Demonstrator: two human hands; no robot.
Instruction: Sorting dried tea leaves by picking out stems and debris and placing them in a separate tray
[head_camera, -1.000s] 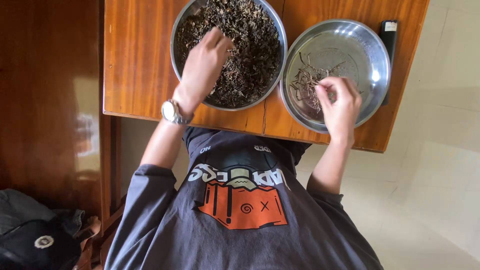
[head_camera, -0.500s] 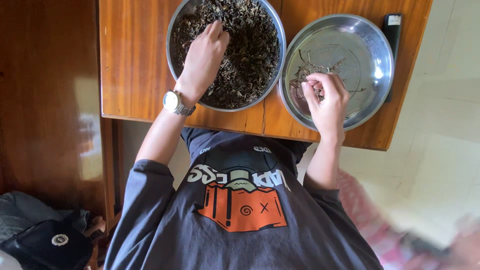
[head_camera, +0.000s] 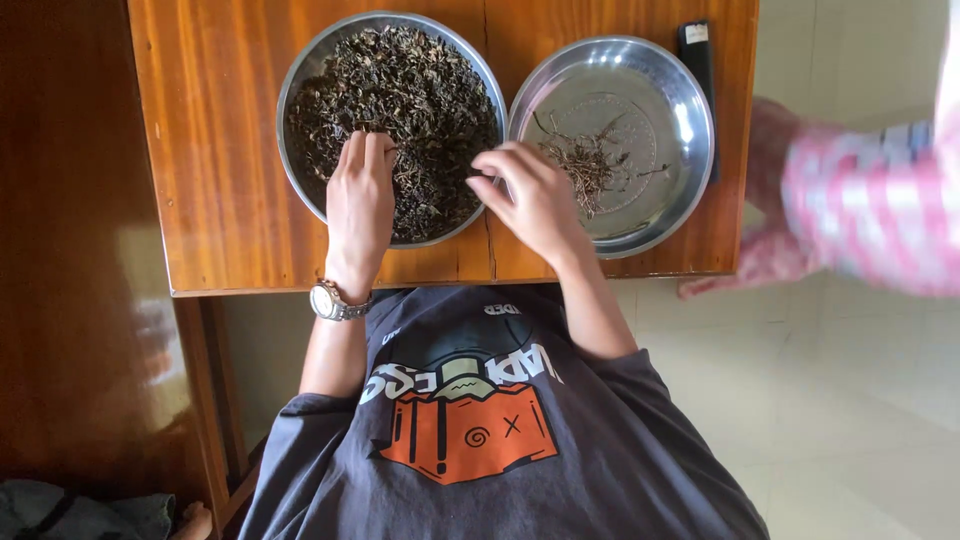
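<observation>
Seen from overhead, we count two round steel bowls side by side on one wooden table (head_camera: 220, 150), and two hands at work over them. The left bowl (head_camera: 300, 80) is heaped with dark dried leaves (head_camera: 420, 90); the right bowl (head_camera: 665, 90), touching it at its 3 o'clock edge, holds only one small cluster of thin brown stems (head_camera: 590, 165) near its centre.

Our left hand (head_camera: 360, 205) lies palm-down in the leaf pile at about 7 o'clock of the left bowl, fingers close together and pressed into the leaves; we cannot tell whether it has hold of any. One silver wristwatch (head_camera: 335, 300) sits on that wrist, just off the table's near edge.

Our right hand (head_camera: 535, 200) hovers over the seam between the two bowls, at roughly 4 o'clock of the left one, its fingers curled and the thumb and fingertips drawn together toward the leaves; whether anything is pinched between them we cannot tell.

One slim black object (head_camera: 700, 60) lies on the table at 2 o'clock of the right bowl. At the table's 3 o'clock side, blurred, one other person's hand (head_camera: 765, 255) and a pink checked sleeve (head_camera: 870, 210) come into frame.
</observation>
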